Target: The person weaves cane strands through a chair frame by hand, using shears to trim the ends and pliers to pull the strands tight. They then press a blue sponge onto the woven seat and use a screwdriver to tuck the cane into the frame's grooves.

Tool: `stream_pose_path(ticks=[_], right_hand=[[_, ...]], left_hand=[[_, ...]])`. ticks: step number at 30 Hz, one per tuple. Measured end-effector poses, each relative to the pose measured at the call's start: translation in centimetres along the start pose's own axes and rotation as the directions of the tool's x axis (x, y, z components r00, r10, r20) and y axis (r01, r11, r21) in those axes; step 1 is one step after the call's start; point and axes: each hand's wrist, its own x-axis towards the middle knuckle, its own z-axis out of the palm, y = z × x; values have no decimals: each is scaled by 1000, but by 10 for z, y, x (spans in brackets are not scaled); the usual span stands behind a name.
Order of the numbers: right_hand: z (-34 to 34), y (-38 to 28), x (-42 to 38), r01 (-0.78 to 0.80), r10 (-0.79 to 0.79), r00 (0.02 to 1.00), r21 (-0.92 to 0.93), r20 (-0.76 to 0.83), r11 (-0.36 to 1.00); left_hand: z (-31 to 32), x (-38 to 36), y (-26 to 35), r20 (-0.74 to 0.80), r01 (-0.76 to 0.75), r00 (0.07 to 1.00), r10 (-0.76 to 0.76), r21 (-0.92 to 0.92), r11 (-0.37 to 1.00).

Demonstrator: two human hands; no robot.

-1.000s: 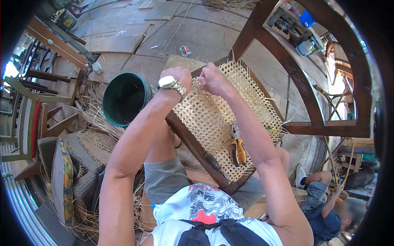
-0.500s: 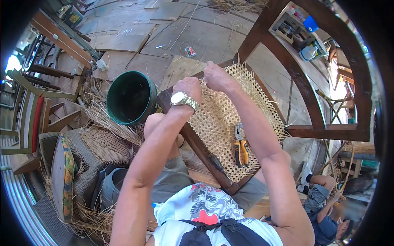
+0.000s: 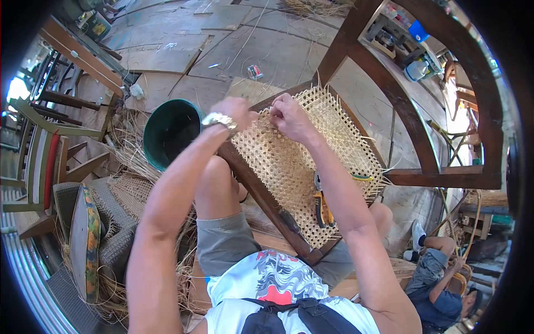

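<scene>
A woven cane panel point(image 3: 278, 167) lies in the dark wooden chair frame point(image 3: 261, 192) across my lap, with loose strands sticking out at its edges. My right hand point(image 3: 288, 116) is over the far part of the weave, its fingers pinched together; what they hold is too small to make out. My left hand point(image 3: 236, 113), with a metal watch on the wrist, is blurred by motion above the frame's left corner, so its fingers are unclear. Pliers with yellow and black handles point(image 3: 322, 209) rest on the cane, partly behind my right forearm.
A green bucket point(image 3: 149, 136) stands left of the frame, near loose straw. The chair's curved back point(image 3: 397, 100) rises at the right. A cushioned piece point(image 3: 80, 245) leans at the lower left. Another person point(image 3: 436, 273) sits at the lower right.
My left hand has moved left, away from my right hand. My right hand stays over the far part of the weave, slightly lower, and its forearm covers more of the pliers.
</scene>
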Motion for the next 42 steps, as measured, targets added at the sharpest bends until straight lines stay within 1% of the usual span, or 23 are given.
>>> stream_pose_path(ticks=[3, 4, 6, 7, 9, 10, 12, 17, 19, 22, 24, 26, 27, 28, 30, 31, 33, 34, 36, 38, 40, 41, 42], right_hand=[[-19, -4, -14, -30, 0, 996, 327, 89, 945], [-22, -7, -15, -28, 0, 996, 328, 85, 944], [-23, -13, -14, -149, 135, 989, 393, 63, 907], [-19, -15, -13, -150, 134, 989, 396, 68, 906], [-11, -21, -6, -93, 94, 996, 153, 2, 984], [-7, -23, -3, -95, 97, 995, 151, -1, 984], [6, -28, 0, 98, -96, 992, 28, -84, 995], [17, -23, 15, 79, -73, 996, 124, -52, 989], [5, -27, 18, -378, 298, 925, 481, 236, 791], [18, -22, 27, -304, 292, 950, 529, 108, 792], [20, -27, 29, -327, 320, 943, 434, 93, 839], [20, -37, 32, -244, 233, 969, 167, 85, 955], [22, -36, 32, -153, 146, 984, 64, 101, 986], [25, -33, 31, -151, 145, 984, 61, 103, 987], [27, -33, 29, 50, -49, 999, -117, 10, 992], [23, -35, 29, 50, -48, 999, -121, 13, 991], [11, -38, 32, -243, 237, 968, 83, 77, 966], [7, -38, 34, -244, 238, 968, 79, 77, 967], [-3, -35, 40, -415, 397, 900, 76, 180, 907], [-8, -32, 41, -343, 339, 923, -9, 183, 939], [-8, -30, 40, -58, 83, 994, -287, 74, 956], [-9, -28, 43, -59, 84, 994, -288, 75, 956], [-12, -29, 50, -63, 136, 970, -331, 201, 941]], left_hand=[[-27, -15, -35, -117, 196, 975, -191, 26, 980], [-29, -19, -51, -191, 282, 940, -283, -33, 959], [-11, -11, -76, -170, 291, 937, -305, -105, 951], [-2, -14, -77, -166, 262, 941, -295, -195, 945], [22, -15, -70, -192, 189, 944, -267, -349, 918], [25, -19, -55, -228, 159, 940, -255, -369, 916], [20, -22, -30, -116, 131, 973, -197, -424, 896], [44, 0, -17, -274, -67, 953, -129, -605, 793], [40, 1, -12, -241, -103, 966, -87, -677, 729], [29, 4, -16, -177, 25, 972, -156, -579, 815], [45, 16, -35, -192, 80, 960, -202, -506, 859], [61, 24, -57, -143, 45, 986, -88, -279, 959], [27, -3, -33, -57, 215, 967, -247, -334, 918], [24, -11, -31, -58, 215, 967, -248, -338, 916], [24, -18, -31, -89, 73, 989, -115, -378, 923], [25, -17, -30, -92, 92, 988, -126, -310, 946], [19, -22, -23, -88, 96, 988, -129, -313, 945], [11, -24, -17, -88, 98, 987, -131, -310, 946], [0, -23, -7, -65, 106, 990, -124, -231, 967], [-6, -21, -1, -37, 119, 991, -126, -151, 981], [-8, -17, 3, 10, 110, 994, -109, -70, 991], [-6, -14, 4, -7, 88, 996, -88, -18, 996], [-4, -13, 6, -7, 87, 996, -87, -19, 996]])
